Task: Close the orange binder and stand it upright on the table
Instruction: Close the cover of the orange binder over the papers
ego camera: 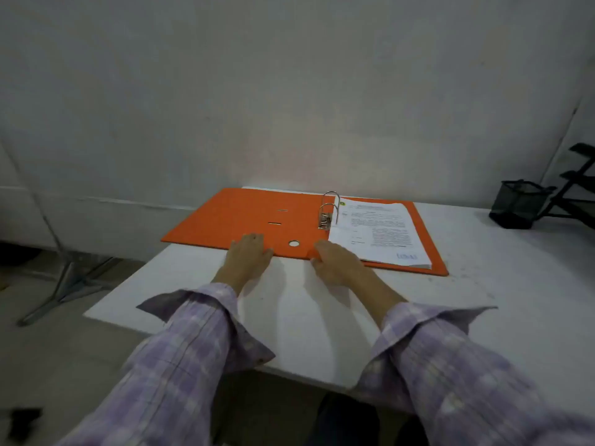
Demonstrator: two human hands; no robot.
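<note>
On the white table (483,284), near its far edge: orange binder (244,217), lying flat and wide open, inside face up. Left cover bare, reaching out past the table's left edge. Metal rings (330,207) standing upright at the spine, closed in an arch. Stack of printed paper (376,233) threaded on the rings, resting on the right cover. Round finger hole (293,243) in the spine strip by the near edge.

Left hand (248,255) palm down at the near edge of the left cover, fingers spread flat on the orange board, gripping nothing. Right hand (335,260) at the near edge beside the spine, just left of the paper stack, fingers loosely curled over the cover edge; cannot tell whether pinching the edge or only resting on it. Finger hole between the two hands. Both arms in purple checked sleeves (180,349), cuffs unbuttoned.

Further out, at the far right of the table: black mesh pen cup (518,202), tilted, beside a black wire rack (576,191). Grey wall (289,75) behind. Left of the table, on the floor: metal stand leg (64,278).
</note>
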